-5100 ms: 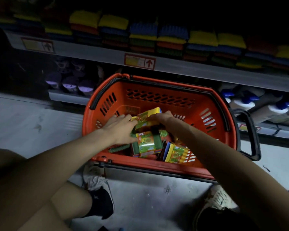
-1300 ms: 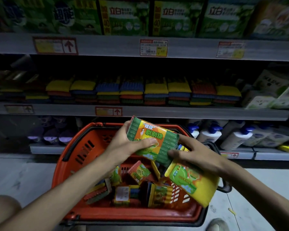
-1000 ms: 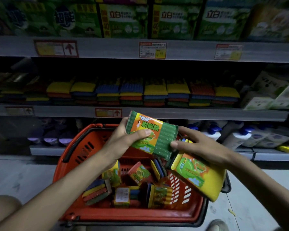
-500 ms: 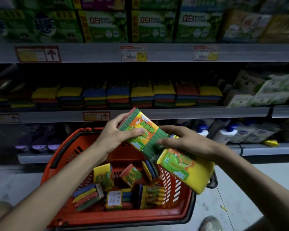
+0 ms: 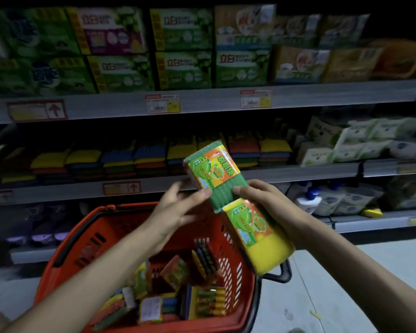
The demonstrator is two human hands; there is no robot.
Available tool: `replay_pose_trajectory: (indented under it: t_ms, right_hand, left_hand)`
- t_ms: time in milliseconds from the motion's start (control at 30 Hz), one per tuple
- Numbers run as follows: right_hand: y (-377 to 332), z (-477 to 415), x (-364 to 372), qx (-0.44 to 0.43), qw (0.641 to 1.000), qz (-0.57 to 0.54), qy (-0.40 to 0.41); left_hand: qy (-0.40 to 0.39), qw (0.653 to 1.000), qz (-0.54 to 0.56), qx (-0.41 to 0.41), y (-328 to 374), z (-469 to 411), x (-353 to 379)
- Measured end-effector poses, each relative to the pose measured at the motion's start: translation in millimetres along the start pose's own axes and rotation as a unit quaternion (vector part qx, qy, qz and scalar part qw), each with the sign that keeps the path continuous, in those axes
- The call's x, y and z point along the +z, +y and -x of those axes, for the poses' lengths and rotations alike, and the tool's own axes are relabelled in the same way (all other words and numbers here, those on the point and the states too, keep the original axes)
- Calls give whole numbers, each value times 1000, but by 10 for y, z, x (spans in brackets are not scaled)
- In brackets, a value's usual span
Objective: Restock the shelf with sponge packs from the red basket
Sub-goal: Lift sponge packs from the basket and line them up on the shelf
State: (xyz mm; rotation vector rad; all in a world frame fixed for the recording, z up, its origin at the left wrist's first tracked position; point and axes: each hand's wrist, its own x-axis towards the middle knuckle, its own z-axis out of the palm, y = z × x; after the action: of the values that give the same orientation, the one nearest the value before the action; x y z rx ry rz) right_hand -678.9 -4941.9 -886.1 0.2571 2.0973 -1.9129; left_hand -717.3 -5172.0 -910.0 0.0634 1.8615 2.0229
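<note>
Packs held: 2, frame centre; green-edged sponge pack (image 5: 214, 174) above yellow sponge pack (image 5: 259, 236).
Left hand (image 5: 178, 210): thumb touching the green-edged sponge pack, fingers spread.
Right hand (image 5: 269, 205): curled round the yellow sponge pack.
Red plastic basket (image 5: 82, 243): 1, lower centre.
Green cardboard boxes (image 5: 183, 68): "立白", 5 readable.

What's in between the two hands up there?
In the head view, the green sponge pack sits between the left hand and the right hand. Both touch its lower end. The right hand also holds a yellow sponge pack.
</note>
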Motion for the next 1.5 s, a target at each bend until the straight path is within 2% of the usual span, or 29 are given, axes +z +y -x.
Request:
replay_pose_trajectory:
  t_ms: [100,300,500,633,733,1033,1167,1233,1500]
  right_hand:
    - [12,62,-111,-12,999,-32,37]
    - [-2,145,-406,-21,995,-54,78]
    - [-19,156,-769,-98,984,-29,148]
    - [-21,141,-950,-146,977,-54,147]
    - [-29,66,-1042,-163,976,-51,136]
    - [-147,-233,-1213,-145,978,-63,137]
    - [-174,-377,-1284,-138,974,-88,159]
    - [-187,-429,-1303,-137,975,-66,163]
    - [-155,-564,-1334,-138,972,54,184]
  left_hand:
    - [-38,999,-30,-12,-23,-42,257]
    - [-17,1000,10,-5,78,-254,802]
    - [56,997,55,-16,206,-602,1262]
    - [91,991,102,-14,340,-806,1504]
    - [111,990,86,9,418,-943,1624]
    - [145,984,87,56,458,-1199,1881]
    - [151,986,-19,70,452,-1288,1906]
    - [157,984,-58,66,459,-1310,1922]
    - [149,983,-109,22,408,-1485,1902]
